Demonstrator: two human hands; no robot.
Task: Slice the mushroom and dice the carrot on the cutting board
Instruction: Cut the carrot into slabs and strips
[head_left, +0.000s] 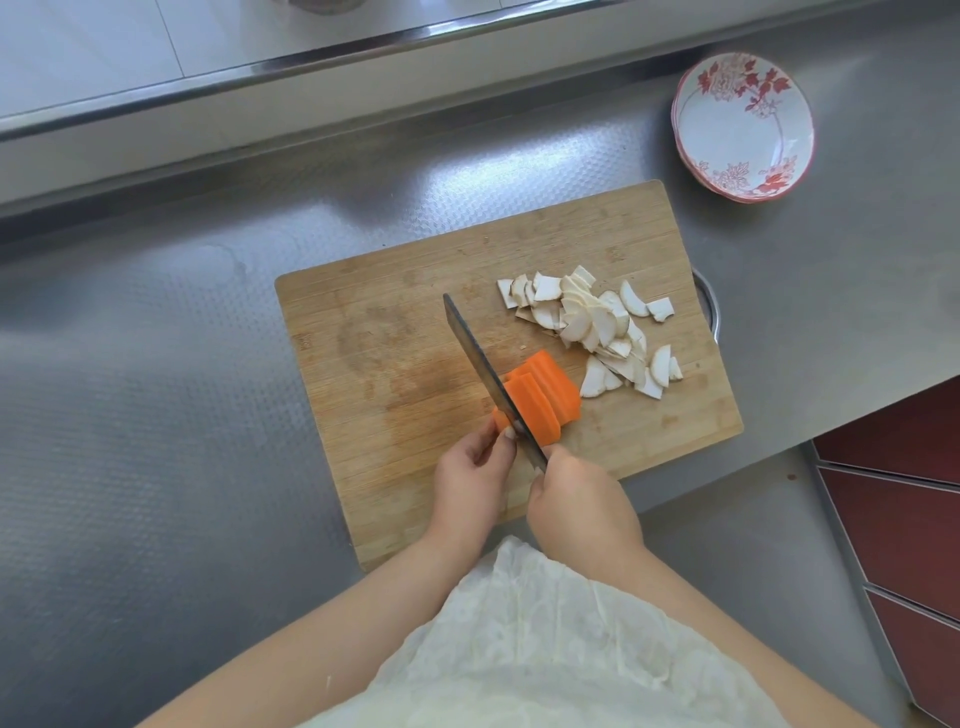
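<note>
A person cuts a carrot with a knife on a wooden cutting board.

The right hand is curled tight around the knife's handle, and the blade runs away from the person across the near end of the carrot, with a stack of orange slabs leaning to its right and a small orange piece to its left. The left hand holds that near end, its fingers curled down and pinching the carrot just beside the blade. White mushroom slices lie in a loose pile on the far right part of the board, near the carrot but apart from it. The board sits at an angle on a steel counter. A stack of white bowls with red flowers stands on the counter beyond the board's far right corner.
</note>
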